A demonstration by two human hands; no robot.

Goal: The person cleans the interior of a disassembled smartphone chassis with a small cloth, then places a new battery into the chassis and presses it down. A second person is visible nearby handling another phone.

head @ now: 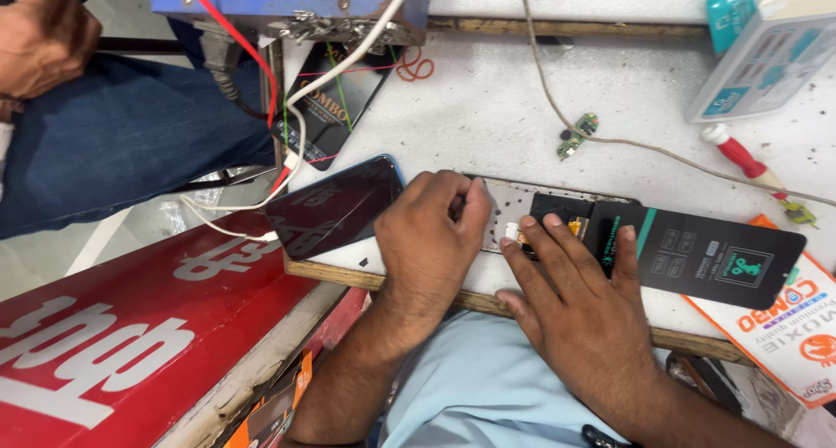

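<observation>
**Both hands down on an opened phone at a cluttered repair desk**

Speckled white desk (488, 108) with a worn wooden front edge, crowded with parts. Off its left side, a big red signboard with white lettering (131, 326), and beyond that another person's blue-trousered leg and hand (39, 34). Lying across the desk's left corner, a dark glossy phone screen panel (335, 206) with red and white wires running up from it. Centre front, a flat grey opened phone body (514, 206), mostly hidden. Beside it, a black rectangular card packet with green print (705, 256). Left hand (431, 239) curled, fingertips pressing down on the phone body. Right hand (579, 300) spread flat, fingers steadying the packet's edge and the phone. Farther back, a red-handled screwdriver (740, 156) and a small green circuit board (576, 136) on a thin cable. Judging by this, phone already open, screen panel off; refitting apparently not yet done.
</observation>
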